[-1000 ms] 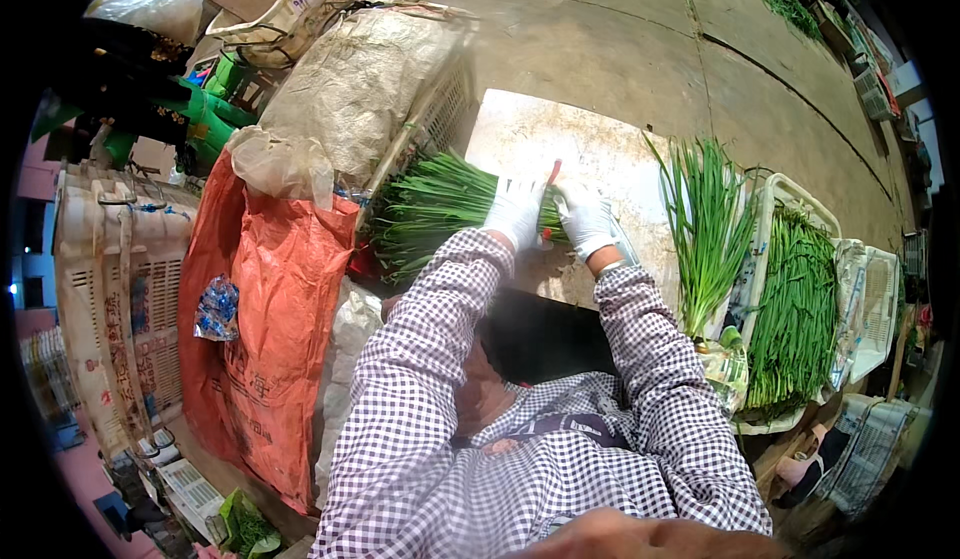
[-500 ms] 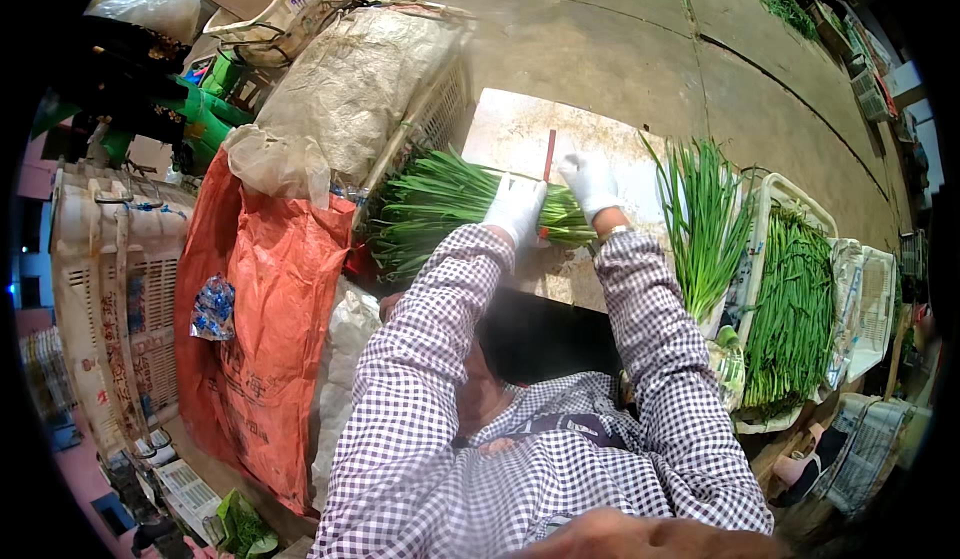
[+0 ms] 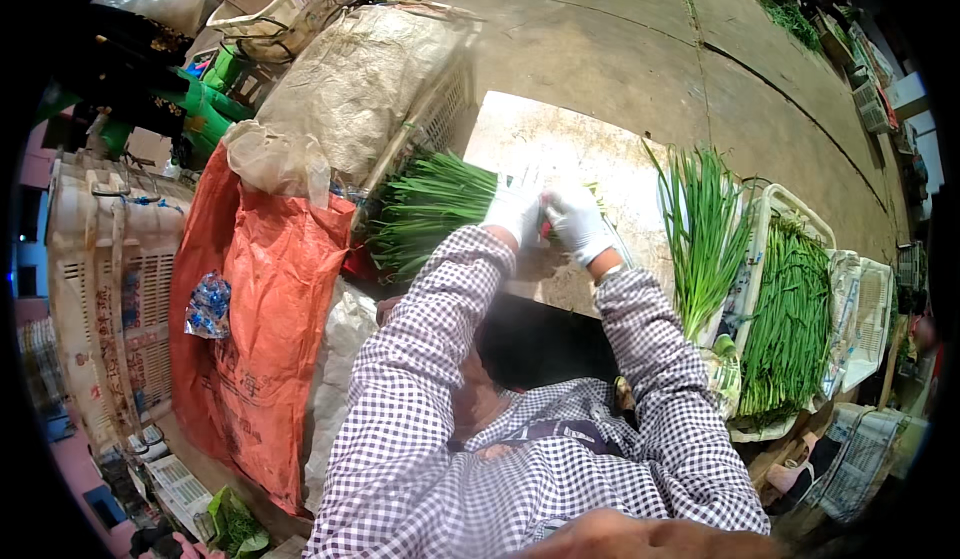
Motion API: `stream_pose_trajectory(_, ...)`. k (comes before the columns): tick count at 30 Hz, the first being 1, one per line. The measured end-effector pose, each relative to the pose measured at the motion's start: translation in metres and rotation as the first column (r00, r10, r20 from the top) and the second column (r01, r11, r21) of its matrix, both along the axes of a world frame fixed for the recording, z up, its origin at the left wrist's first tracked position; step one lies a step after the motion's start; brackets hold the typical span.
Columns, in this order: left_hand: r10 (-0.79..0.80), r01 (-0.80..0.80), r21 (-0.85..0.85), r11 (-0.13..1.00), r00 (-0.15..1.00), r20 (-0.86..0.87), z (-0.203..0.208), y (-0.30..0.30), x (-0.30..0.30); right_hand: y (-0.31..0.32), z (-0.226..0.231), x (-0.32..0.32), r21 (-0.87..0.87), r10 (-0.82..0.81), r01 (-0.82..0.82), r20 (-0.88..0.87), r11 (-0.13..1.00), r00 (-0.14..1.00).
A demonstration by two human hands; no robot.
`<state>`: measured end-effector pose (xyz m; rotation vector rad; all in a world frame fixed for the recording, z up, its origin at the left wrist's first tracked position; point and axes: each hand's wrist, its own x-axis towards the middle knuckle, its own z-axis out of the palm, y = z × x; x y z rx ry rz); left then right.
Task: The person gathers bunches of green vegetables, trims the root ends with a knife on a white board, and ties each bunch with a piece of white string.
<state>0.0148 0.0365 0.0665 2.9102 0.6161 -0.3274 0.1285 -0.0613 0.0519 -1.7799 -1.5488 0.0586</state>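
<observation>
A bunch of long green garlic chives (image 3: 437, 204) lies across the left part of a white board (image 3: 560, 124), leaf tips to the left. My white-gloved left hand (image 3: 515, 209) is pressed over the bunch, wrapped round its stalks. Right against it, my white-gloved right hand (image 3: 578, 223) is closed at the bunch's stalk end. Between the two hands shows a bit of red tie strip (image 3: 544, 227), gripped by the right fingers; most of it is hidden. Another loose sheaf of chives (image 3: 700, 249) lies at the board's right edge.
At the right stands a white crate (image 3: 825, 221) packed with green stalks (image 3: 788, 309). To the left are an orange woven sack (image 3: 270, 329) and a basket covered by a pale sack (image 3: 360, 79). Concrete floor (image 3: 600, 29) stretches beyond the board.
My right hand has come left and down, from above the bunch to against my left hand. The red strip that stood up beside the left hand is now mostly hidden between the hands.
</observation>
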Motion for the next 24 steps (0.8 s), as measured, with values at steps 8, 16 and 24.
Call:
stream_pose_trajectory(8,0.007,-0.002,-0.092,0.996,0.998,0.061,-0.018,0.009,0.004,-0.028,-0.027,-0.028,0.121,-0.051,0.041,0.081,0.992,0.995)
stream_pose_trajectory(16,0.062,-0.062,-0.007,0.998,0.967,0.248,-0.018,-0.001,-0.004,-0.032,-0.047,-0.024,0.136,-0.067,0.050,0.117,0.989,0.991)
stream_pose_trajectory(24,0.052,-0.097,0.079,0.992,0.895,0.443,-0.017,-0.030,-0.027,-0.031,-0.027,-0.026,0.120,0.014,-0.011,-0.017,0.993,1.000)
